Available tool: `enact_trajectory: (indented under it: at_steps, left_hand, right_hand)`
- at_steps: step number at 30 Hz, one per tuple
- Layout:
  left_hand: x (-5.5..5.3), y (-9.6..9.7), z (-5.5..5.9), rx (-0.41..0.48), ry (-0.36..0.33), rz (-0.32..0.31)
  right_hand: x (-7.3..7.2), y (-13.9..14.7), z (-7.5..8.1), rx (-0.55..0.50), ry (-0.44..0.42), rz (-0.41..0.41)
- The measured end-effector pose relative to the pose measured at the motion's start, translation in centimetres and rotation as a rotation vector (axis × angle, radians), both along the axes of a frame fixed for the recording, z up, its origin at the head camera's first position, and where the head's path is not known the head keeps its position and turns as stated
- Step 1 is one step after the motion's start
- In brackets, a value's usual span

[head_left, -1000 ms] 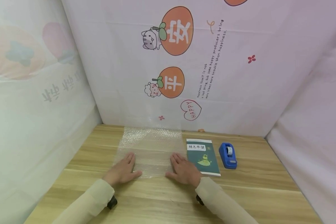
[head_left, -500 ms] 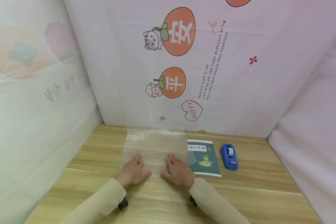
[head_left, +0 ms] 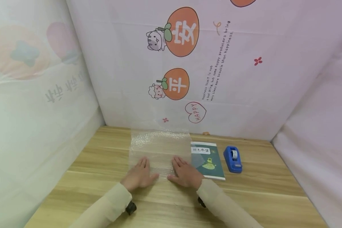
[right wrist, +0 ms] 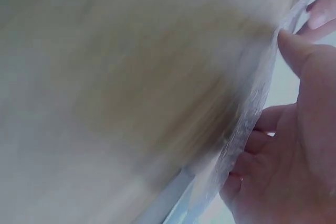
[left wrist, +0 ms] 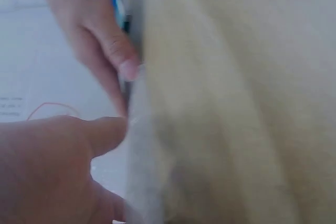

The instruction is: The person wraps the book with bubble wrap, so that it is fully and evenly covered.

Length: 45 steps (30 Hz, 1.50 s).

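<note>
A clear sheet of bubble wrap (head_left: 162, 142) lies on the wooden table, its far end against the back cloth. On its near left part rests my left hand (head_left: 140, 174), fingers straight and pointing away from me, thumb spread inward. My right hand (head_left: 186, 172) lies on the near right part in the same way. A green booklet (head_left: 208, 167) with a white label lies just right of that hand, and the sheet's right edge overlaps its left side. In the right wrist view, the fingers (right wrist: 260, 140) touch the bubble wrap (right wrist: 244, 129).
To the right of the booklet stands a blue tape dispenser (head_left: 233, 160) with a roll in it. White printed cloth (head_left: 231, 117) hangs behind the table (head_left: 165, 209) and along both sides. A dark strap-on device (head_left: 131, 208) sits at the left wrist.
The bubble wrap has slid right, and its edge now covers part of the booklet. My left hand moved right with it; my right hand went left, then back right.
</note>
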<state>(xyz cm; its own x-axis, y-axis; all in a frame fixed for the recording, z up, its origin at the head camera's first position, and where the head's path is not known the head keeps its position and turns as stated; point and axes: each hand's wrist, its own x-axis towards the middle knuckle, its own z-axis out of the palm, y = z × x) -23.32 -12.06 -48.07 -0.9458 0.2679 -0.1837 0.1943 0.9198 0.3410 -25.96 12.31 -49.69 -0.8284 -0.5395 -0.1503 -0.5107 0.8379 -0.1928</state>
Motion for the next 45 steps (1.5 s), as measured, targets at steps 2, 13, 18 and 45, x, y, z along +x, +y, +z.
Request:
enact_trajectory:
  at_steps: [2,13,18,45]
  left_hand:
    - [0.2,-0.3,0.7,0.028,-0.026,0.003]
    - [-2.5,-4.3,2.8,0.037,-0.070,-0.129]
    - [-4.3,-5.6,1.8,0.054,0.015,-0.267]
    - [-4.7,-7.3,-0.4,0.055,-0.107,-0.179]
  right_hand:
    - [-0.2,0.5,0.0,0.007,-0.005,0.011]
    - [-0.5,3.2,0.8,0.026,-0.028,0.079]
    - [-0.8,4.0,1.0,0.057,-0.040,0.104]
    - [0.2,4.3,1.1,0.024,0.023,0.037]
